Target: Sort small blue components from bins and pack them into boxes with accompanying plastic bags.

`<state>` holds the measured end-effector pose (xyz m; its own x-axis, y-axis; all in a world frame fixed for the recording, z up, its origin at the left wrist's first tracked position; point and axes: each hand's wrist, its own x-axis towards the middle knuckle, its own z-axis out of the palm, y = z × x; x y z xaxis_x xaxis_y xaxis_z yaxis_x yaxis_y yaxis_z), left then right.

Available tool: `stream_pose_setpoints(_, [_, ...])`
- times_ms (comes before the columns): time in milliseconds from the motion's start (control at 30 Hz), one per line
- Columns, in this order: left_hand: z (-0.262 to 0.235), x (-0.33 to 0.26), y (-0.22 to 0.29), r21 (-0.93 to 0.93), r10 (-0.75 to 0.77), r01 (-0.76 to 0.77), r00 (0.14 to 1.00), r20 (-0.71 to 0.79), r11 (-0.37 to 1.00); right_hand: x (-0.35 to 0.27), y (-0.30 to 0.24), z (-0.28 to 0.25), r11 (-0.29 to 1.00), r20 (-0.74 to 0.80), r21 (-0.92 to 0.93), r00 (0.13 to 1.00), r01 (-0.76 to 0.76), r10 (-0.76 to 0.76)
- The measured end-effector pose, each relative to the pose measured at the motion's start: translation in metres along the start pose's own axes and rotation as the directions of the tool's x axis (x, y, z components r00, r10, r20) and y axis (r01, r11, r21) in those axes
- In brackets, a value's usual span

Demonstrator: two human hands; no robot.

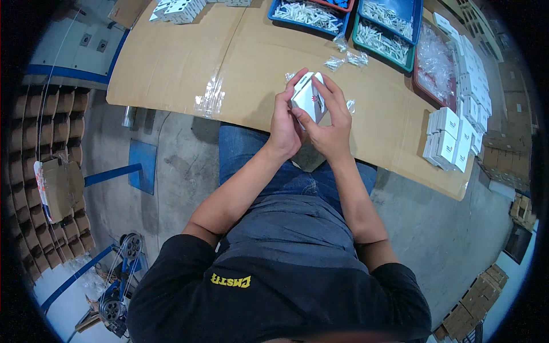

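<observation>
A small white box point(309, 104) sits between the person's two hands, held up over the near edge of the counter point(166, 68), which is covered with a cardboard sheet. The left hand point(286, 127) grips the box from its left side, fingers curled up along it; the right hand point(333, 124) closes on it from the right, with the thumb laid across the near part of its face and fingers over the far end.

Just beyond the hands lie clear plastic packets point(357, 59) with white pieces inside. Farther off, a blue tray point(302, 28) and a green tray point(382, 59) are filled with white plastic pieces. To their right, a dark red tray point(417, 88) holds a heap of clear plastic bags point(436, 60). Stacked white boxes point(442, 143) stand at the counter's right end, and more white cartons point(178, 10) are grouped at its far left. A strip of clear tape point(210, 97) crosses the cardboard near the front edge.
</observation>
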<state>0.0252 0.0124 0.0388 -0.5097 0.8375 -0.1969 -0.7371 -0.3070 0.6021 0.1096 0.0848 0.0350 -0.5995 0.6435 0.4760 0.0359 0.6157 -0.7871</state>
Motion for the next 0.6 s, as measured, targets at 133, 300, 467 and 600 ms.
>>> stream_pose_setpoints(133, [0.0,-0.001,0.0,-0.007,-0.001,0.001,1.0,-0.001,1.0,0.0,0.001,0.0,1.0,0.005,0.002,1.0,-0.024,0.024])
stream_pose_setpoints(300, [-0.001,-0.002,0.001,-0.043,-0.024,0.026,0.999,0.024,0.999,-0.004,0.005,0.002,1.0,0.024,0.009,1.0,-0.008,0.008])
stream_pose_setpoints(467, [-0.003,-0.004,0.002,-0.013,-0.028,0.028,1.0,0.012,1.0,-0.005,0.006,0.002,1.0,0.048,0.004,0.999,-0.007,0.006])
stream_pose_setpoints(600, [-0.004,-0.004,0.004,-0.006,-0.051,0.051,0.998,0.02,0.999,-0.008,0.012,0.005,0.997,0.092,0.022,0.993,-0.07,0.068])
